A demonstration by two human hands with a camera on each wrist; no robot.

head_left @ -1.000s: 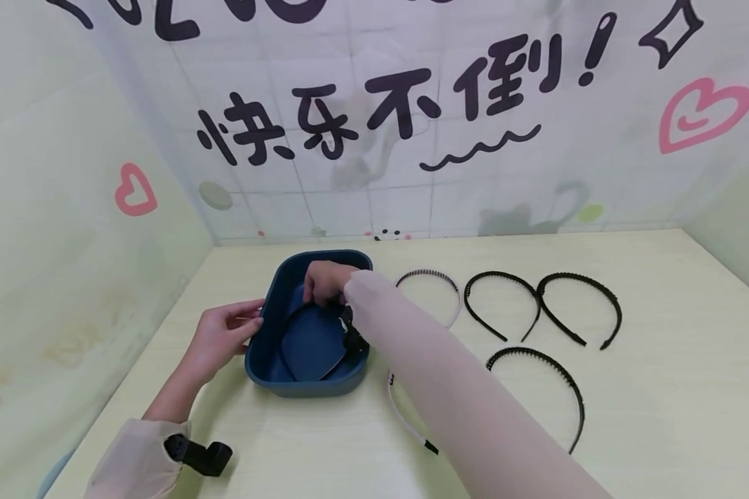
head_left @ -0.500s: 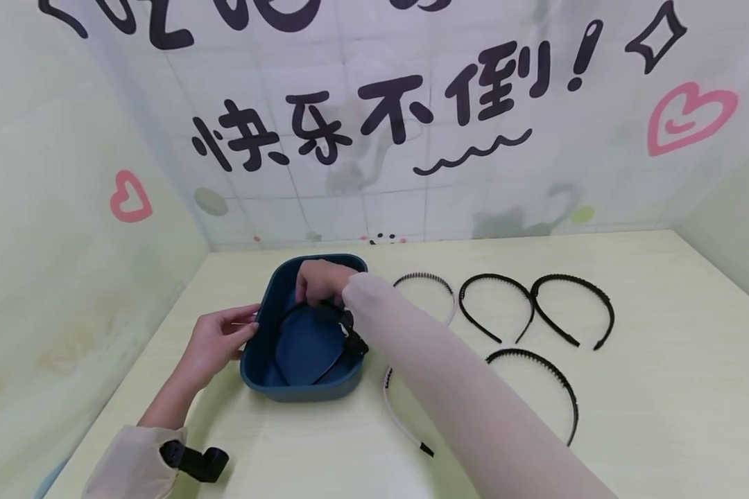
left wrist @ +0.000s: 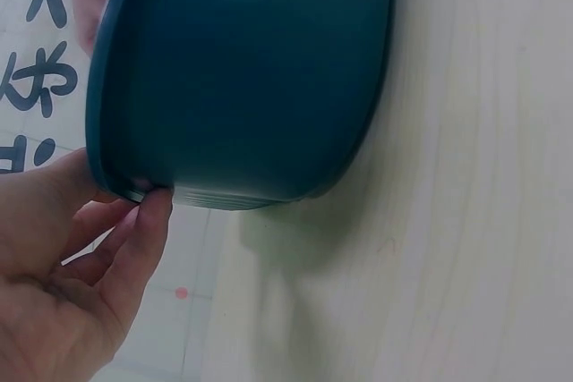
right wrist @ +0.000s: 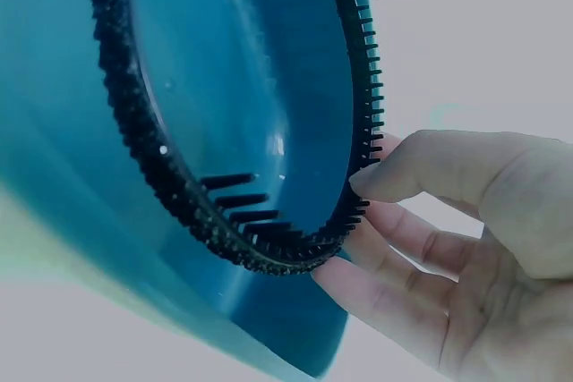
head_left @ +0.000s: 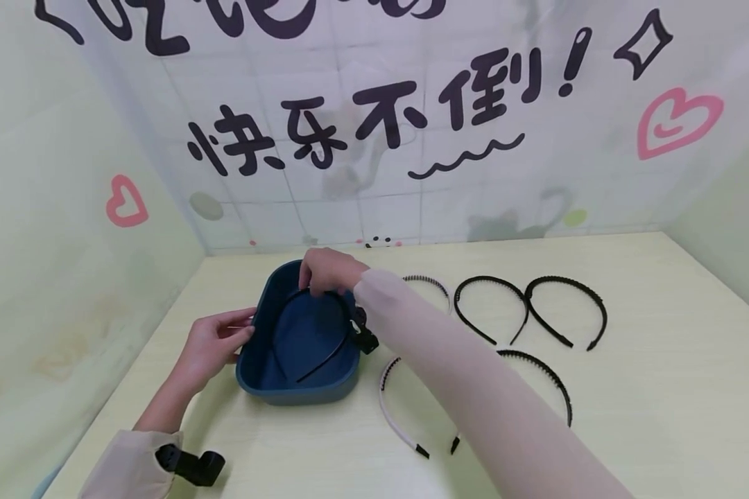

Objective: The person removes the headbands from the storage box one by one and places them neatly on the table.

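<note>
My left hand [head_left: 215, 343] pinches the left rim of a blue plastic bin [head_left: 299, 397] between thumb and fingers; the left wrist view shows the thumb at the rim's edge. My right hand [head_left: 327, 269] is over the bin's far side and pinches a black toothed headband [right wrist: 152, 154] near the top of its arch. Rough, sparkly texture covers the band's outer face, and comb teeth line its inner side. In the head view, its two ends hang down into the bin, with one tip close to the floor.
Several headbands lie right of the bin: a pale one [head_left: 449, 303] at the back, another pale one [head_left: 394, 424] in front, and black ones [head_left: 474, 279] farther right. My right sleeve [head_left: 449, 360] crosses over this area. A printed cloth [head_left: 324, 208] hangs behind the table [head_left: 661, 381].
My right hand has risen a little, and the black headband has lifted and tilted with it inside the bin. The left hand keeps its grip on the rim. The head view has shifted slightly.
</note>
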